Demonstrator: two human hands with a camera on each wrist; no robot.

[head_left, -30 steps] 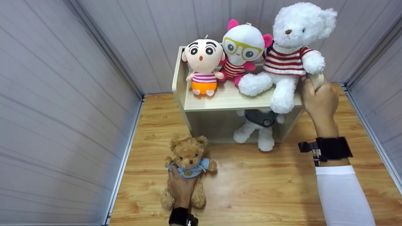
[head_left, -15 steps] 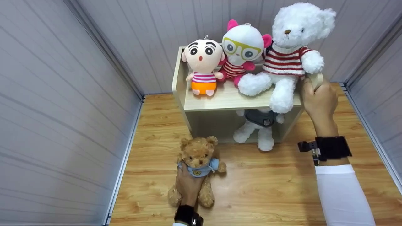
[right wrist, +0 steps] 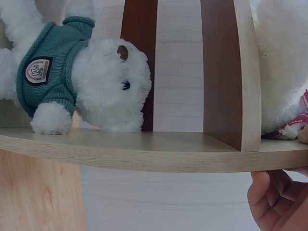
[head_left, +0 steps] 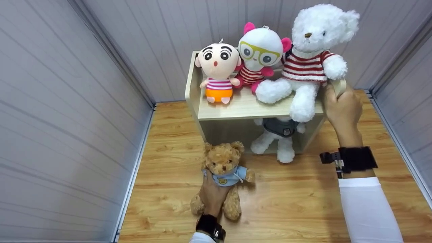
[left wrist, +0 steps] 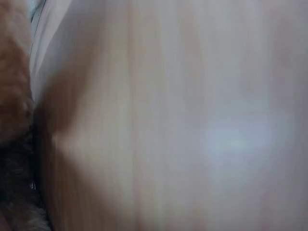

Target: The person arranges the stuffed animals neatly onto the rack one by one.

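My left hand (head_left: 212, 197) grips a small brown teddy bear (head_left: 223, 165) in a light blue shirt by its belly, upright on the wooden floor in front of a small wooden shelf (head_left: 243, 106). My right hand (head_left: 341, 103) holds the shelf's right side panel (right wrist: 226, 72); its fingertips (right wrist: 274, 199) show under the board in the right wrist view. On top sit a round-headed doll in orange shorts (head_left: 218, 69), a white doll with green glasses (head_left: 260, 52) and a big white bear in a red striped jumper (head_left: 308, 57). A white bear in a teal jumper (head_left: 280, 135) (right wrist: 82, 72) sits in the lower compartment.
Grey panelled walls (head_left: 67, 101) close in the left, back and right sides. The wooden floor (head_left: 290, 199) stretches between my arms. The left wrist view is a blur of floor with brown fur (left wrist: 14, 96) at its left edge.
My left hand has slid the brown bear to the right and a little nearer the shelf. My right hand has stayed on the shelf's side.
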